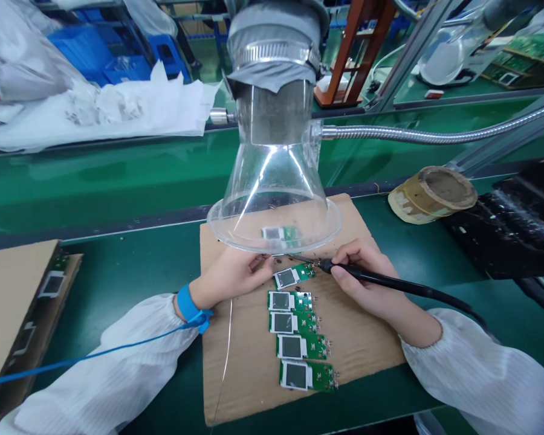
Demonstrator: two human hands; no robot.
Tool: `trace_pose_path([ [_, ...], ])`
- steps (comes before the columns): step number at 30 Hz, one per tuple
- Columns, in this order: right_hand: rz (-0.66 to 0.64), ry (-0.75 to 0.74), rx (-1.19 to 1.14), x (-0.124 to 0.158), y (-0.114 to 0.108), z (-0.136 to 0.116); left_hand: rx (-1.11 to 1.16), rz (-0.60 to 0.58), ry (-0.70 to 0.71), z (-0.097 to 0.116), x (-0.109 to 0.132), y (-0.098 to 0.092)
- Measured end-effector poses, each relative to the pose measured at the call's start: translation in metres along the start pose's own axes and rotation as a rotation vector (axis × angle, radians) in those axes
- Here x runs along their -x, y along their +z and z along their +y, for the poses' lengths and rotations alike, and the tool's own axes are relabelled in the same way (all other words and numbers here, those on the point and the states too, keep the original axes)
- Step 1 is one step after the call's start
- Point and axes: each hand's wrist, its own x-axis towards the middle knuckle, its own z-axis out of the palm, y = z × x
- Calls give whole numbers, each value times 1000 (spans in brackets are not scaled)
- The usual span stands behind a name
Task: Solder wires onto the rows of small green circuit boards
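Observation:
My right hand (367, 275) grips a black soldering iron (390, 281) like a pen, its tip near a small green circuit board (292, 276) lying tilted on a cardboard sheet (367, 344). My left hand (233, 275), fingers pinched together, holds a thin solder wire (226, 356) beside that board. Below it, several more green boards with grey screens (294, 347) lie in a column. Another board (281, 234) sits under the clear fume hood (274, 199). A blue wrist strap (188, 305) is on my left wrist.
A roll of tape (433, 193) lies to the right on the green bench (131, 272). Black equipment (512, 229) stands at far right. At left, a cardboard tray (18, 302) holds more boards. White plastic bags (95, 109) lie beyond the conveyor.

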Motion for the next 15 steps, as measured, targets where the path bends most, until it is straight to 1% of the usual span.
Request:
trace_pose_path([
  [3, -21, 6, 28, -2, 0, -1, 3, -10, 1, 0, 0, 1],
  [7, -39, -11, 2, -4, 2, -3, -12, -33, -25, 0, 0, 1],
  [12, -39, -10, -6, -4, 3, -2, -11, -54, -30, 0, 0, 2],
  [15, -50, 3, -15, -4, 2, -1, -20, -32, -30, 2, -1, 0],
])
